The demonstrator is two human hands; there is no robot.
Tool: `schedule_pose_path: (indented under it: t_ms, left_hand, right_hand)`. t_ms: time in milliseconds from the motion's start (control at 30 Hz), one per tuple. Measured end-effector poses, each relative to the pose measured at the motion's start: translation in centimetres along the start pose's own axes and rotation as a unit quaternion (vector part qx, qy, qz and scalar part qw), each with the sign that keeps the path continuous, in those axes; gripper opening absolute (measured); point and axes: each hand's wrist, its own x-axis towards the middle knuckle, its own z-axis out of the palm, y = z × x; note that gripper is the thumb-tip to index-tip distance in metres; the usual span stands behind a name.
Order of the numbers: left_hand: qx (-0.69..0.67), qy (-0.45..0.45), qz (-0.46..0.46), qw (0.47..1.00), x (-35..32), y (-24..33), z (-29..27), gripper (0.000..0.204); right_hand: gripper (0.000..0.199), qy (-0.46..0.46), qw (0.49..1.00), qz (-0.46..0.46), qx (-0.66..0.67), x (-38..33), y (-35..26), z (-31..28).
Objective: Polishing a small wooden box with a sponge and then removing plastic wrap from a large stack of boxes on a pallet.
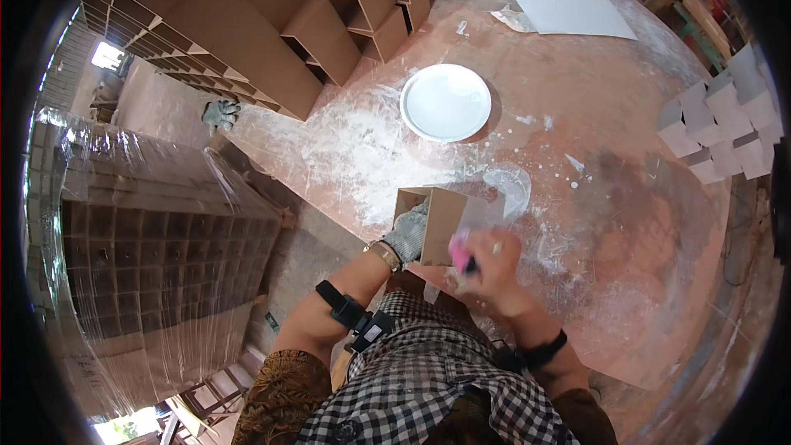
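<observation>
A brown open-ended box [443, 227] stands at the table's near edge, in front of me. My left hand [407, 233], in a grey knit glove, reaches inside it and holds it; its fingertips are partly hidden by the wall. My right hand [492, 257] is bare and closed around a pink and dark tool [463, 251], blurred by motion, whose kind I cannot make out. That hand is close to the box's right side. A whitish, thin-looking face [481, 213] shows on that side, also blurred. Beyond the box sits a round white basin [446, 104] with pale content.
Brown open boxes [325, 29] are stacked at the far left, with a grey glove [220, 114] beside them. White sheets [573, 11] lie at the back. White boxes [725, 119] pile up at the right. A plastic-wrapped stack [156, 255] stands left of the white-smeared table [610, 280].
</observation>
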Motion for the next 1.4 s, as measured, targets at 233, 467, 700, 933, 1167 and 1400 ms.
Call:
schedule_pose_path:
  t_ms: [233, 467, 700, 933, 1167, 1400]
  left_hand:
    - [-0.06, -0.032, -0.026, 0.997, 1.5, -1.0, 2.1, 0.036]
    - [-0.004, -0.028, 0.013, 1.0, 0.4, 1.4, -0.5, 0.045]
    - [-0.055, -0.079, -0.054, 0.994, 0.7, 1.6, -1.0, 0.05]
    - [-0.091, -0.026, -0.043, 0.995, 0.4, -0.1, 2.2, 0.048]
    - [-0.552, 0.001, -0.135, 0.822, 1.0, 0.6, 2.4, 0.044]
    - [-0.159, -0.04, -0.07, 0.984, 0.3, 2.0, 1.3, 0.046]
  right_hand:
    - [0.029, 0.006, 0.997, 0.081, -0.008, 4.7, 4.1, 1.8]
    - [0.019, -0.038, 0.998, -0.035, 0.047, 0.9, -0.6, 0.1]
    - [0.019, 0.009, 0.993, 0.114, -0.012, 6.5, 2.9, 2.1]
    - [0.016, -0.045, 0.997, -0.03, 0.058, 1.9, -2.8, 0.3]
    - [0.027, -0.012, 0.998, 0.061, -0.014, 8.2, 0.9, 2.7]
    - [0.032, -0.057, 0.991, -0.094, 0.072, 2.8, -1.8, -0.3]
